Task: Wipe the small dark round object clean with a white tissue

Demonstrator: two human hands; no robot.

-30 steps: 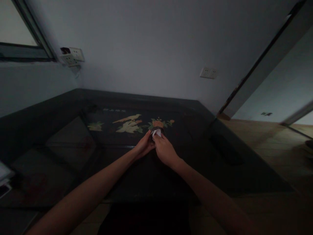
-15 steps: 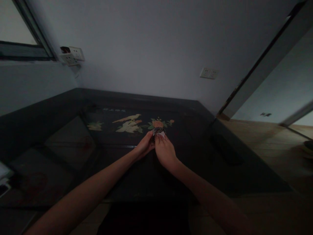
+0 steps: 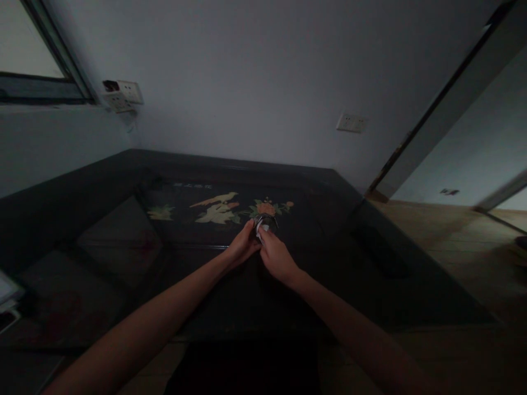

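Note:
Both my hands meet over the middle of a dark glass-topped table (image 3: 173,307). My left hand (image 3: 242,249) curls against the side of a small round glass object (image 3: 264,222) standing on the table. My right hand (image 3: 276,255) grips the same object from the near right, fingers closed, with a bit of white material (image 3: 263,227) showing between the fingertips and the glass. The room is dim and the object is largely hidden by my fingers.
Under the glass lies a panel painted with a bird and flowers (image 3: 222,208). Wall sockets (image 3: 351,123) sit on the far wall and another socket block (image 3: 121,94) hangs near a window at the left. White items (image 3: 8,296) lie at the table's left edge. A doorway opens at the right.
My right hand has shifted slightly down and back over the small glass object, and the white material shows differently between the fingers. My left hand has stayed where it was.

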